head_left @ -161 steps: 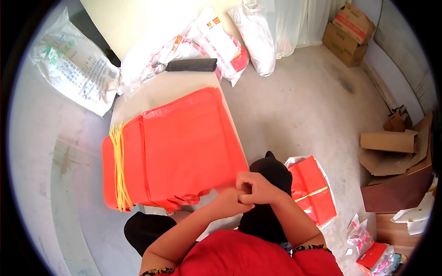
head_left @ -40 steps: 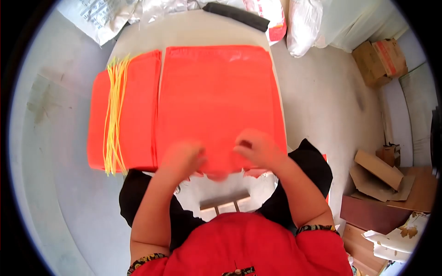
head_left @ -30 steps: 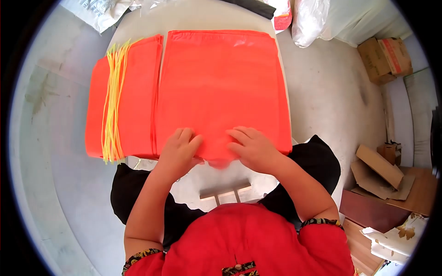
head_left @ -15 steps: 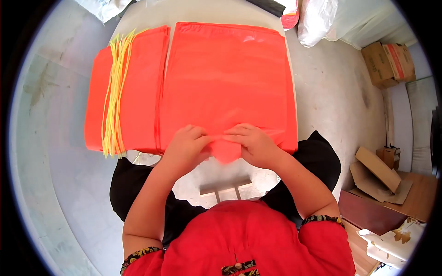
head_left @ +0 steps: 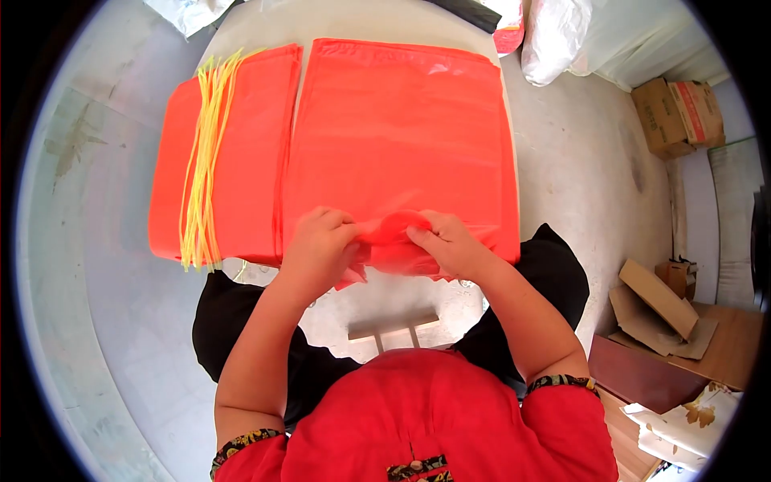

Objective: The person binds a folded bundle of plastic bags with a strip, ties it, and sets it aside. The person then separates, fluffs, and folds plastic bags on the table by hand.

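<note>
A stack of red plastic sheets or bags [head_left: 401, 128] lies flat on the table in front of me. At its near edge, my left hand [head_left: 323, 245] is closed around bunched red plastic, and a crumpled end pokes out below the fingers. My right hand [head_left: 451, 245] pinches the same red plastic bag [head_left: 393, 229], thumb on top, where it curls into a rounded fold between both hands. Whether this piece is joined to the top sheet I cannot tell. To the left lies a second red stack [head_left: 250, 153], with a bundle of yellow strings [head_left: 207, 161] draped across it.
The pale tabletop [head_left: 369, 20] shows behind the stacks, with a black object [head_left: 470, 12] at its far edge. A white plastic bag [head_left: 554, 40] hangs at the back right. Cardboard boxes [head_left: 679, 116] and an opened carton [head_left: 658, 313] stand at the right.
The rounded red flap that hung between my hands is now up at the table edge, bunched into folds. My right thumb has come on top of it, and a crumpled end shows under my left hand.
</note>
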The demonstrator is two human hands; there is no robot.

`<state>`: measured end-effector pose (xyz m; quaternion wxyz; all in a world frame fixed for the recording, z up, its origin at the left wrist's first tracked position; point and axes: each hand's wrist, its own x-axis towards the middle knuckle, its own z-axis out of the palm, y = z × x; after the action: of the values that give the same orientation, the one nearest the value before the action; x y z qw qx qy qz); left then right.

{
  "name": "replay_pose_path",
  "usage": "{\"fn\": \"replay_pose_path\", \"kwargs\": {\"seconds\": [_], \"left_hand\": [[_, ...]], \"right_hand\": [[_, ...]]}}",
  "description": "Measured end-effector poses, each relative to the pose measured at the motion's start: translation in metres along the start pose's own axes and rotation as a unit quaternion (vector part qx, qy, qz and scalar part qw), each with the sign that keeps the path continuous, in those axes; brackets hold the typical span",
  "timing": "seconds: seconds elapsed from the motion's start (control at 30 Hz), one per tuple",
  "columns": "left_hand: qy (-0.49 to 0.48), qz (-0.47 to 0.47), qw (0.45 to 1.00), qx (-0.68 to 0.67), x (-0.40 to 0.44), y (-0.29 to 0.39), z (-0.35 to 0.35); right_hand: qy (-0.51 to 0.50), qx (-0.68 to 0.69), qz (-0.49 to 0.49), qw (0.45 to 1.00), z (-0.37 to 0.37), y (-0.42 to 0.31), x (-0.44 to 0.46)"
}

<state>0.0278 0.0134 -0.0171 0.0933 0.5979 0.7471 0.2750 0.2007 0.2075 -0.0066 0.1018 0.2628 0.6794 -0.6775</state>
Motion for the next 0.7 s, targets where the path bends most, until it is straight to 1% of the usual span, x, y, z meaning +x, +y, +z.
{"fn": "replay_pose_path", "kwargs": {"seconds": [0.03,0.13,0.23,0.5,0.63,0.7], "left_hand": [[0.015,0.003,1.0,0.027,0.0,-0.002,0.001],[0.037,0.009,0.999,0.022,0.001,0.0,-0.001],[0.051,0.016,0.998,0.021,0.001,-0.001,0.001],[0.053,0.001,0.998,0.017,0.004,-0.001,0.001],[0.06,-0.001,0.998,0.015,0.005,-0.001,0.001],[0.074,0.001,0.995,0.068,0.003,-0.006,0.003]], "right_hand": [[-0.006,-0.002,0.024,1.0,-0.002,0.001,0.001],[0.019,0.046,-0.044,0.998,0.002,0.019,0.008],[0.015,0.039,-0.052,0.998,-0.003,0.029,0.013],[0.012,0.021,-0.064,0.998,-0.006,0.019,0.009],[-0.004,0.0,-0.102,0.995,-0.005,0.017,0.007],[-0.014,0.05,-0.073,0.996,0.0,0.004,-0.004]]}}
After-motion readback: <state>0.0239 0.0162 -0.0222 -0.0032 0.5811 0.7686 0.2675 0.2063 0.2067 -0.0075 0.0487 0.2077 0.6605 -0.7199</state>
